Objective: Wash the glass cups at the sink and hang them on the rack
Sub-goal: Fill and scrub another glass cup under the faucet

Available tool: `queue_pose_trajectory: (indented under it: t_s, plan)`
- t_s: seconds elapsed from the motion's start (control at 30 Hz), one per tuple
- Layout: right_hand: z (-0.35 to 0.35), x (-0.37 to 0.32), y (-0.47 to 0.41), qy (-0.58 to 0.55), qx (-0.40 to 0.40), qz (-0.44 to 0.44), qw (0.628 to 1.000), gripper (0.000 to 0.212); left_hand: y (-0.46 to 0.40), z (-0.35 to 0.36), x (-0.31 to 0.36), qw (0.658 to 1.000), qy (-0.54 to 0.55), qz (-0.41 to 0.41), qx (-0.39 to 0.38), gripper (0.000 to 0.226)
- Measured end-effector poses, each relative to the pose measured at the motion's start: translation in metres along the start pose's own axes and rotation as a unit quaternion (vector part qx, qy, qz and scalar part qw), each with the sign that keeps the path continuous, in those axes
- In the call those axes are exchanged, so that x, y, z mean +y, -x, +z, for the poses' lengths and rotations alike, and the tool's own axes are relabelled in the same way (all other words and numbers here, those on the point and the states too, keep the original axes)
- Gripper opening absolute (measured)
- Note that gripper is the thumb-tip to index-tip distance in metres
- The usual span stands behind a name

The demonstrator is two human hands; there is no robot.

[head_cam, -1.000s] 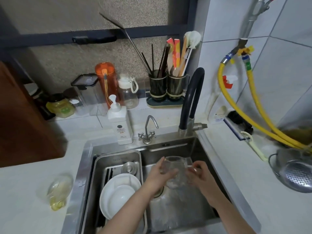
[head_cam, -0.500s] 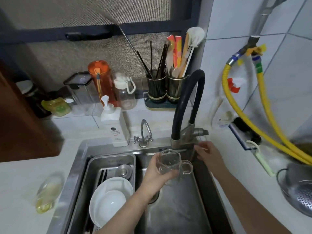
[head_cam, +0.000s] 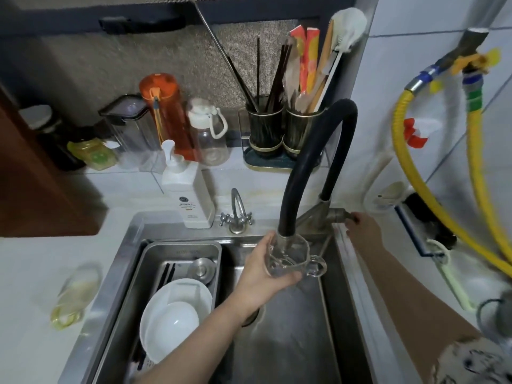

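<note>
A clear glass cup (head_cam: 291, 257) with a side handle is held over the steel sink (head_cam: 293, 336), its mouth up under the spout of the black curved faucet (head_cam: 310, 162). My left hand (head_cam: 263, 275) grips the cup from the left and below. My right hand (head_cam: 363, 230) is at the faucet's metal lever (head_cam: 339, 214) on the sink's back right edge, fingers curled on its end. No water stream is plainly visible.
A steel tray (head_cam: 182, 249) in the sink's left half holds white bowls (head_cam: 174, 317), chopsticks and a strainer. A white soap dispenser (head_cam: 187, 189), a small tap (head_cam: 237, 214), jars and utensil holders (head_cam: 282, 131) line the back. Yellow hoses (head_cam: 415, 187) hang right. A glass (head_cam: 74, 295) lies on the left counter.
My right hand left the cup and reached right to the faucet lever. My left hand lifted the cup up under the spout. The camera moved closer.
</note>
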State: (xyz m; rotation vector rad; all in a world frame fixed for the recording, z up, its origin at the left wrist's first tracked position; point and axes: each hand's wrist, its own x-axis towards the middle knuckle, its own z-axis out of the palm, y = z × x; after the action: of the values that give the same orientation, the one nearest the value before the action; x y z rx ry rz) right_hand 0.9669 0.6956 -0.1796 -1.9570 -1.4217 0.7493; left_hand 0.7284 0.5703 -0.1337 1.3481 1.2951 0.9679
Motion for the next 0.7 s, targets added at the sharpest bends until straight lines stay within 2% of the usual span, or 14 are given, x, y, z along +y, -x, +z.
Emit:
queue_pose_trajectory:
  t_s: [0.2, 0.33, 0.43, 0.7]
  plan:
    - [0.003, 0.002, -0.012, 0.055, -0.011, -0.004, 0.998, 0.024, -0.001, 0.001, 0.0, 1.0, -0.02, -0.001, 0.006, 0.061]
    - [0.0, 0.005, -0.012, 0.088, -0.004, -0.009, 0.996, 0.025, 0.002, 0.001, -0.002, 1.0, -0.011, -0.007, 0.004, 0.073]
    - [-0.002, 0.005, -0.012, 0.112, -0.002, -0.016, 0.994, 0.025, 0.005, 0.001, -0.002, 1.0, -0.009, -0.008, 0.007, 0.074]
    - [-0.004, 0.001, -0.016, 0.062, -0.014, 0.025, 0.998, 0.027, 0.008, -0.001, -0.002, 1.0, 0.001, -0.008, 0.006, 0.069]
